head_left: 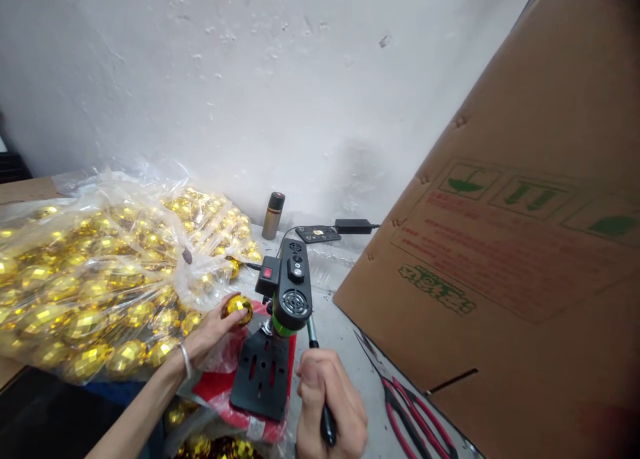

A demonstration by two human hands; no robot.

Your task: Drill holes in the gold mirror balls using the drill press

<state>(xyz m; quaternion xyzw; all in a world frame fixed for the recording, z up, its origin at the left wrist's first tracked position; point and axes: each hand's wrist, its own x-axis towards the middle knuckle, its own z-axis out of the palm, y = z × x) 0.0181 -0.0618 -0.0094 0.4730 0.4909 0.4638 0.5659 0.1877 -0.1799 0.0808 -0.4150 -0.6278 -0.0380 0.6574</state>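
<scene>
Just left of a small bench drill press, my left hand grips a shiny gold mirrored ball between thumb and fingers. The ball is above the left side of the press's black slotted base plate, apart from the drill head. My right hand is wrapped around the black-ended lever handle at the right of the press. A red switch shows on the press's side. The drill's tip is hidden behind its head.
Clear plastic bags full of gold balls lie to the left. A large cardboard box stands at the right, with red-handled scissors beside it. Near the wall are a spray can, a phone and a black power adapter.
</scene>
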